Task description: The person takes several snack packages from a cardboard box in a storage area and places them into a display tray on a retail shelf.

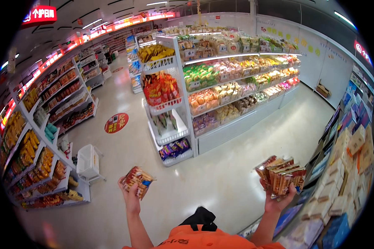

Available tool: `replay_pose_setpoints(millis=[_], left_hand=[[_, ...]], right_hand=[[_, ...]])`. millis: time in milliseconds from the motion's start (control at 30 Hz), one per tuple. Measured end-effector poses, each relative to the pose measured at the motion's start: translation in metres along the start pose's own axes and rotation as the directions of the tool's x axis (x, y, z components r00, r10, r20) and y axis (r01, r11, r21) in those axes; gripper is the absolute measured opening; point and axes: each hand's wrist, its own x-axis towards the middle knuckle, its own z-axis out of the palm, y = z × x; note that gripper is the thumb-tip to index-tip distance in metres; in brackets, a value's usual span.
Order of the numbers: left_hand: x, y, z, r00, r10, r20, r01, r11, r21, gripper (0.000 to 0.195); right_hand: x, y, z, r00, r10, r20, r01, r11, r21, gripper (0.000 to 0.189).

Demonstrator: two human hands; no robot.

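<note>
My left hand [130, 190] grips a clear packet of stick-shaped snacks [138, 180] with red and blue print, held up over the floor. Several similar snack packets [282, 176] are fanned out in my right hand [279, 197], its thumb pressed against their front. Both hands are raised and wide apart, on either side of my orange top [202, 238]. The right-hand bunch is near the stacked packs along the right side. Fingers behind the packets are partly hidden.
Ahead stands a lit multi-tier display shelf [237, 90] of packaged snacks, with an end rack [171, 102] of bagged goods. Shelving [40, 149] lines the left, beside a white plastic basket [88, 162] on a stand. Stacked paper packs [336, 183] run along the right. A cardboard box [323, 89] sits by the far wall.
</note>
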Motion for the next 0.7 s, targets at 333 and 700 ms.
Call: replay_pose_setpoints(millis=[333, 700], left_hand=[[0.311, -0.051, 0.319, 0.795, 0.367, 0.484, -0.443, 0.895, 0.048, 0.055], [0.587, -0.025, 0.544, 0.686, 0.513, 0.516, -0.699, 0.269, 0.663, 0.063]], right_hand=[[0.213, -0.008, -0.003, 0.873, -0.448, -0.195, 0.42, 0.892, -0.168, 0.064], [0.504, 0.094, 0.06, 0.931, -0.355, -0.091, 0.337, 0.926, -0.168, 0.069]])
